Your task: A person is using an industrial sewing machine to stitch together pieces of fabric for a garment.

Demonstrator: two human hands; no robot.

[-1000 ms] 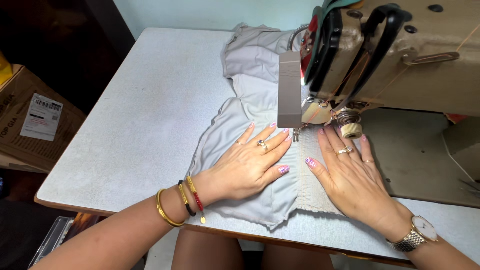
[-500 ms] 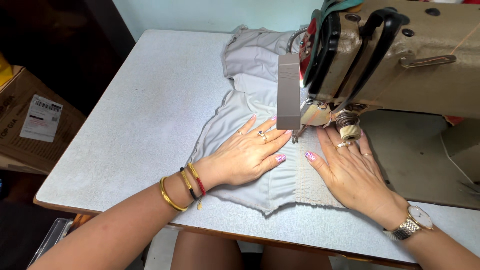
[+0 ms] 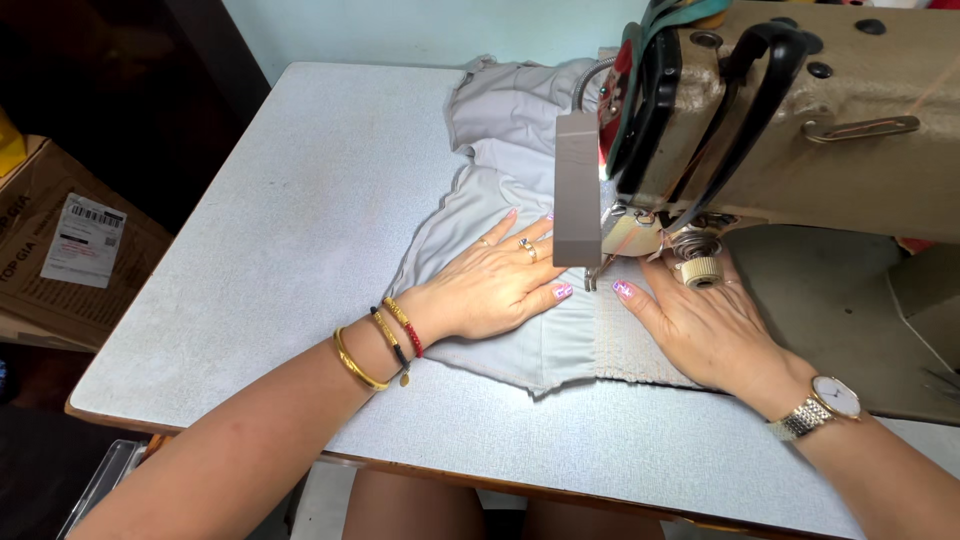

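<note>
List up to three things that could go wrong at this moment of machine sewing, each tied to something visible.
1. Both hands lie flat on the grey fabric, the left hand and right hand with fingertips close to the needle area; a slip could bring a finger under it.
2. Fabric bunched behind the sewing machine might drag and skew the seam.
3. The bracelets could snag the fabric's edge.

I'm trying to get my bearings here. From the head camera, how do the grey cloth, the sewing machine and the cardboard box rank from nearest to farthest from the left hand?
1. Grey cloth: right under the left hand, touching it.
2. Sewing machine: just to the hand's right, above the fingertips.
3. Cardboard box: far left, off the table.
</note>
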